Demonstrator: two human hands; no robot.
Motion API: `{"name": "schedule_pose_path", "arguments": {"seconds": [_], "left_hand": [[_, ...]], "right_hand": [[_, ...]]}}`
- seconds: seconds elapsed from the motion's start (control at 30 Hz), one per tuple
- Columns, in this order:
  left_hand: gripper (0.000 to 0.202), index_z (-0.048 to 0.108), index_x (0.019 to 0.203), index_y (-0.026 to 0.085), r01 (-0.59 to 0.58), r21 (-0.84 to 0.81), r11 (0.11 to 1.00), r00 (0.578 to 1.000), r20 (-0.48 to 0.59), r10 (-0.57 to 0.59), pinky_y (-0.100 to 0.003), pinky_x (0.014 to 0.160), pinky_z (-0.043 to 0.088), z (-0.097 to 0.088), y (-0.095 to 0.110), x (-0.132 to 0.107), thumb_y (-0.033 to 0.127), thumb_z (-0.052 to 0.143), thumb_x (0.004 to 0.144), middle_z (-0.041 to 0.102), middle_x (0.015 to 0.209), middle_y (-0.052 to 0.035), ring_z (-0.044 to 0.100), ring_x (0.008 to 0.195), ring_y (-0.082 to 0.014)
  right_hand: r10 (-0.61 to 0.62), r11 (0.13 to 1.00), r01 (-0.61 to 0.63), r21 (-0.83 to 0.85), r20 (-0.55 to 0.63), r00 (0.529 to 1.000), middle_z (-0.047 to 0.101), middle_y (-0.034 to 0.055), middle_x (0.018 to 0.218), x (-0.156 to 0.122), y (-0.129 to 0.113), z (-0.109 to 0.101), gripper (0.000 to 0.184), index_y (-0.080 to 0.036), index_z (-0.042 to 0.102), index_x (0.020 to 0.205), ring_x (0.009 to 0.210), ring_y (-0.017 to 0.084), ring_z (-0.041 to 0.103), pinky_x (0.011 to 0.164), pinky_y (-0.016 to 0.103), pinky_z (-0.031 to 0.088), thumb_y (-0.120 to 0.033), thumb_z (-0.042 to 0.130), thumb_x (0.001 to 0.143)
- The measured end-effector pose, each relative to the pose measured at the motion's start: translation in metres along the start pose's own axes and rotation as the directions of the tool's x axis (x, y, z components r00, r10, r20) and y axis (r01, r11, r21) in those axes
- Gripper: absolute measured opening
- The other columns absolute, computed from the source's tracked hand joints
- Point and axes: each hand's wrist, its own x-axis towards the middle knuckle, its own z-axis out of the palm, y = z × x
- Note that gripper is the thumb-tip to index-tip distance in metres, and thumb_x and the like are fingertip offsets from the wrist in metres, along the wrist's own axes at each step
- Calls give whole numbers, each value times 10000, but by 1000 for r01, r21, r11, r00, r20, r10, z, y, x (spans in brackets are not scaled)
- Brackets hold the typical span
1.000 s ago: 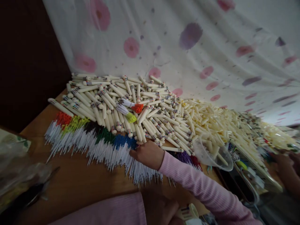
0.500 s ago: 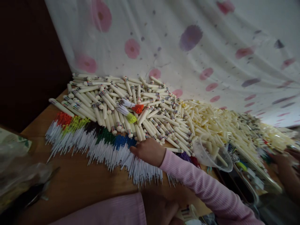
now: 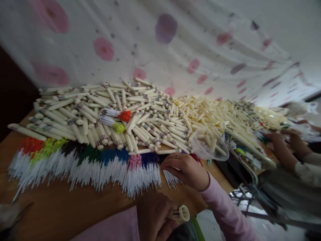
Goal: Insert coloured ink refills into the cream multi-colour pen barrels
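Note:
My left hand [image 3: 155,214], at the bottom, is closed around a cream multicolour pen barrel [image 3: 184,213], whose round open end faces right. Above it, my right hand [image 3: 189,169] is over the right end of a row of pen refills [image 3: 102,174]. Its fingers are bent and close together, and I cannot make out what is between the fingertips. The refills are white, thin tubes with tips grouped by colour: red, yellow, dark, green, blue, pink and purple. Behind them is a heap of cream pen barrels [image 3: 85,113] with coloured slots.
A clear plastic bowl [image 3: 210,147] with cream pieces stands right of the barrels. Beyond it are a pile of small cream parts [image 3: 213,115] and a dark phone-like slab [image 3: 230,167]. Another person's hands [image 3: 283,144] work at far right. A flowered curtain [image 3: 150,50] hangs behind.
My right hand has moved from the blue refills to the right end of the row, uncovering pink ones. The barrel in my left hand now shows its open end. The view has swung right.

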Motion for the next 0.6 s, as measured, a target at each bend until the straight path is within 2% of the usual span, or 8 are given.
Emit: {"name": "schedule_pose_path", "arguments": {"seconds": [0.1, 0.17, 0.2, 0.27, 0.33, 0.4, 0.5, 0.6], "left_hand": [[266, 588, 1085, 207, 4, 55, 998, 975, -222, 8, -443, 885, 459, 6, 1, -2, 354, 398, 973, 583, 1114, -103, 544, 1034, -269], [242, 598, 1038, 220, 51, 129, 990, 918, -396, 4, -440, 905, 410, 9, 0, -1, 306, 382, 968, 539, 1182, -103, 493, 1085, -287], [221, 602, 1034, 226, 72, 169, 983, 896, -443, 11, -440, 924, 385, 9, 0, 0, 267, 399, 957, 514, 1237, -98, 468, 1118, -291], [216, 602, 1064, 227, 66, 235, 970, 902, -430, 43, -444, 963, 337, 8, -3, 3, 184, 446, 921, 499, 1291, -86, 433, 1166, -294], [265, 594, 1111, 227, 21, 274, 961, 925, -369, 85, -444, 975, 312, 5, -7, 6, 135, 483, 889, 564, 1226, -72, 432, 1165, -291], [285, 594, 1125, 234, 2, 271, 963, 943, -321, 88, -440, 963, 311, 3, -11, 8, 128, 499, 877, 626, 1115, -54, 448, 1133, -284], [253, 611, 1088, 249, 22, 227, 974, 954, -296, 48, -434, 935, 329, 4, -12, 8, 157, 488, 886, 649, 1057, -44, 469, 1093, -280], [244, 617, 1082, 260, 35, 191, 981, 963, -268, 18, -407, 910, 356, 3, -11, 9, 185, 474, 899, 643, 1052, -35, 484, 1068, -267]], "right_hand": [[108, 991, -90, 96, -194, 975, 742, 72, 865, -34, -7, 2, 179, -185, 701, 932, 788, 173, 687, 696, 268, 551, -173, 524, 961], [176, 976, -132, 175, -266, 948, 747, 74, 856, -53, -14, 3, 160, -187, 709, 944, 775, 172, 689, 683, 268, 553, -172, 550, 949], [202, 966, -142, 217, -285, 937, 749, 74, 852, -60, -17, 3, 155, -186, 712, 954, 767, 170, 688, 679, 268, 553, -165, 559, 944], [237, 944, -144, 297, -309, 921, 755, 70, 846, -72, -22, 4, 155, -189, 718, 975, 760, 167, 685, 680, 268, 549, -148, 575, 932], [281, 917, -145, 372, -342, 897, 759, 61, 823, -79, -23, 7, 134, -194, 729, 973, 740, 163, 683, 675, 265, 544, -148, 624, 904], [351, 877, -152, 456, -391, 851, 758, 55, 786, -82, -22, 13, 100, -193, 746, 936, 719, 165, 682, 673, 270, 544, -160, 691, 859], [512, 764, -148, 628, -452, 730, 764, 53, 787, -85, -21, 28, 98, -197, 752, 902, 733, 176, 699, 692, 283, 564, -185, 755, 805], [676, 596, -102, 796, -430, 598, 777, 33, 815, -86, -24, 45, 274, -222, 702, 1037, 723, 171, 725, 689, 280, 586, -184, 782, 778]]}}
